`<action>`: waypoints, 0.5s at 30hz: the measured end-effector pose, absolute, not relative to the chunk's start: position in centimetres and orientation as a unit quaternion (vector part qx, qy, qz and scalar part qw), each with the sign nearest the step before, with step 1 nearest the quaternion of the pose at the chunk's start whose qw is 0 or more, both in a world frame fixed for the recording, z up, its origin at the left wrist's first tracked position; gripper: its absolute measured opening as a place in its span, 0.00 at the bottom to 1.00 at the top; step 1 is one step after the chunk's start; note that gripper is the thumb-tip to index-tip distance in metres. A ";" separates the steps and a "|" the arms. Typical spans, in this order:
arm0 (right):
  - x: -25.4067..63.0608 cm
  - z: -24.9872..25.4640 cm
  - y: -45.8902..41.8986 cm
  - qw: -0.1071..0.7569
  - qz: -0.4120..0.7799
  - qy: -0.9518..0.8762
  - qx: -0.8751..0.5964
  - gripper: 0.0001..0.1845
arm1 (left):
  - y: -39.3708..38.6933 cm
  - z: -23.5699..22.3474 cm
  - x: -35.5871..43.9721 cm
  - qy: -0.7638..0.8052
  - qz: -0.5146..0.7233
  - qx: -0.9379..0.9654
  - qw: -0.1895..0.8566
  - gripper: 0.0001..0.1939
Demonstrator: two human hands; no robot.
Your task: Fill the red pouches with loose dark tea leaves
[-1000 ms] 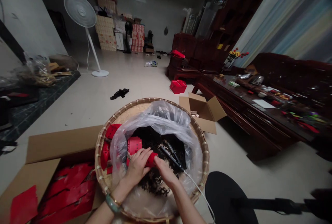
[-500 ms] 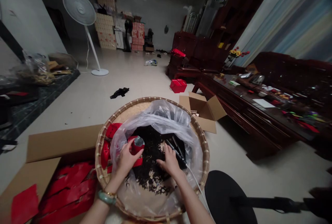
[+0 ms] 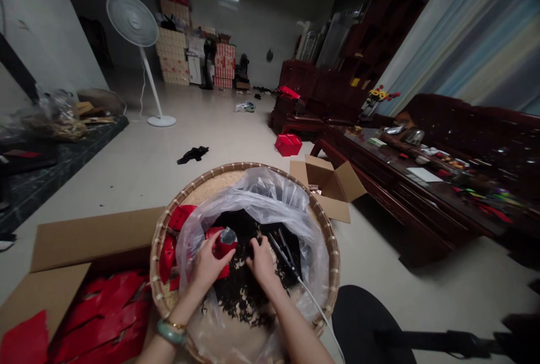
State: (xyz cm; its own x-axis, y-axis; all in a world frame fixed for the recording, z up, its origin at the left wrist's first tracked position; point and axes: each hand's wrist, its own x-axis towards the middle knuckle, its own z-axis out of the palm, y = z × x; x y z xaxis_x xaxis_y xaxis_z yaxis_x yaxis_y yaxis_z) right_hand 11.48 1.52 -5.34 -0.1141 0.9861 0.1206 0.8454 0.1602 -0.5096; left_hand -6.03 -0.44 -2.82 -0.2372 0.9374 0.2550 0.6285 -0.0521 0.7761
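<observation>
My left hand [image 3: 210, 261] grips a small red foil pouch [image 3: 223, 247], its silvery mouth open and facing up. To its right, my right hand [image 3: 262, 261] has its fingers curled together on dark, twisted dried tea leaves [image 3: 238, 282]. The leaves lie heaped in a clear plastic bag [image 3: 312, 251] that is spread open inside a round bamboo basket [image 3: 333, 240]. Right of my right hand, a dark tong-like tool with a white cord [image 3: 287, 257] rests on the leaves. More red pouches [image 3: 167, 251] lie along the basket's left side, outside the bag.
A cardboard box [image 3: 63, 291] full of red packets stands at the left. Beyond the basket, another open box [image 3: 327, 178] sits beside a dark wooden table [image 3: 392, 184]. A black round base [image 3: 363, 324] is at the right. A white fan [image 3: 161, 121] stands further back.
My right hand has moved left towards the pouch, and its fingers have curled in with dark leaves. My left hand still holds the pouch. The camera view has shifted slightly.
</observation>
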 end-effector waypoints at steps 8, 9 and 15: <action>12.0 -5.0 -0.6 0.173 0.172 -0.743 -0.623 0.58 | -0.5 -2.0 -6.0 0.671 0.418 0.584 0.185 0.28; 11.7 -5.4 -1.3 0.153 0.160 -0.755 -0.617 0.65 | -0.4 -1.9 -5.9 0.669 0.420 0.585 0.184 0.28; 11.6 -6.5 -1.4 0.130 0.113 -0.818 -0.549 0.61 | -0.4 -1.7 -5.7 0.659 0.434 0.588 0.178 0.27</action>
